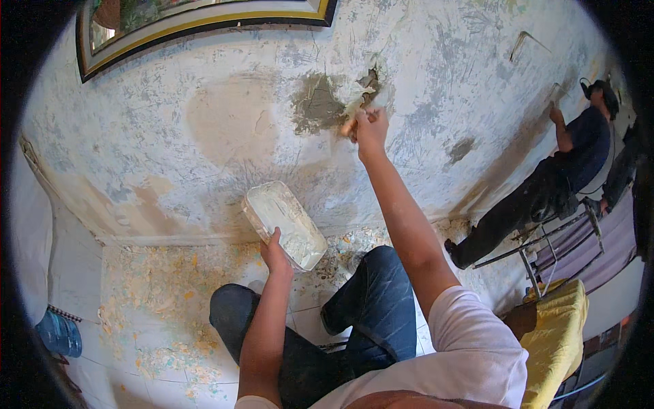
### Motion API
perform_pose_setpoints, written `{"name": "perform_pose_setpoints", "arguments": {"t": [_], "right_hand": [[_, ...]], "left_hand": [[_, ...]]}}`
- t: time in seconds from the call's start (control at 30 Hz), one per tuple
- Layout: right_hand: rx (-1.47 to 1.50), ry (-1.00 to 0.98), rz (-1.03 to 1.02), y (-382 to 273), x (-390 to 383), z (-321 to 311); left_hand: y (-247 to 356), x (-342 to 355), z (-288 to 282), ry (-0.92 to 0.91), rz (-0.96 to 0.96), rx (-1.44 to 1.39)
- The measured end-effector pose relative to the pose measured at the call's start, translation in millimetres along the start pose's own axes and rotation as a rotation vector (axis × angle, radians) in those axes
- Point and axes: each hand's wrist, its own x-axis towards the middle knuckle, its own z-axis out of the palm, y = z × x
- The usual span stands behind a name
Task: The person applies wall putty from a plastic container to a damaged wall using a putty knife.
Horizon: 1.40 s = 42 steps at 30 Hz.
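Note:
My left hand [276,256] grips the lower side of a pale rectangular tub [253,219], held tilted below the damaged wall. Smooth white paste [285,217] coats its inside. Higher up and to the right, my right hand [372,131] is closed round a putty knife [348,127] with an orange-brown handle. Its blade is blurred, and whether it touches the wall I cannot tell. Just beyond my fingers is a dark hole [370,80] with ragged white paste at its edge. A rough grey bare patch [315,103] lies left of the hole.
A framed picture [204,35] hangs at the upper left. Scraped flakes [170,320] litter the tiled floor along the wall. At the right, another person [586,140] reaches to the wall beside a metal-framed seat [545,252]. Yellow cloth [555,341] is near my right side; a blue container [59,334] stands far left.

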Motion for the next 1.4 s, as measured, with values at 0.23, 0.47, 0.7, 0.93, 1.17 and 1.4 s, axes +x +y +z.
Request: {"name": "perform_pose_setpoints", "arguments": {"t": [0.23, 0.47, 0.7, 0.93, 1.17, 1.4], "right_hand": [[-0.076, 0.127, -0.198, -10, 58, 52], [-0.216, -0.029, -0.214, 37, 16, 51], [0.399, 0.005, 0.057, -3, -30, 59], [0.438, 0.103, 0.154, -29, 12, 76], [0.315, -0.053, 0.241, 28, -55, 85], [0.508, 0.166, 0.200, 38, -21, 40]], "left_hand": [[-15, 4, 18, 0.004, -0.043, -0.007], [-28, -1, 41, -0.133, -0.060, -0.030], [1, -7, 19, 0.005, -0.018, 0.029], [-3, -3, 17, -0.016, -0.035, 0.028], [-18, -5, 22, -0.045, -0.032, 0.031], [-11, -4, 32, -0.068, -0.022, -0.008]]}}
